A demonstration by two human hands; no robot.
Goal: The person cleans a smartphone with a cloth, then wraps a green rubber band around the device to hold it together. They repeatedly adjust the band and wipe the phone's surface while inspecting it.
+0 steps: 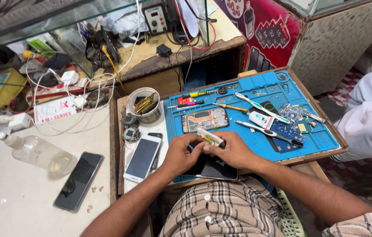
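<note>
Bare forearms; brown-and-cream plaid shirt (221, 206) with white buttons, short sleeves.

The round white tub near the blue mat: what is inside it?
The round white tub holds several thin yellowish and dark tools or strips, leaning together toward one side. What they are exactly is too small to tell. The tub's bottom is covered by them and its wall, so it cannot be seen.

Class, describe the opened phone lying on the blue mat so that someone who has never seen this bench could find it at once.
Start at the blue repair mat on the wooden tray. Near its left edge, just above the hands, lies the opened phone, flat and lengthwise. Unlike the white phone and the black phone further left, it shows its bare insides rather than a screen.
</note>
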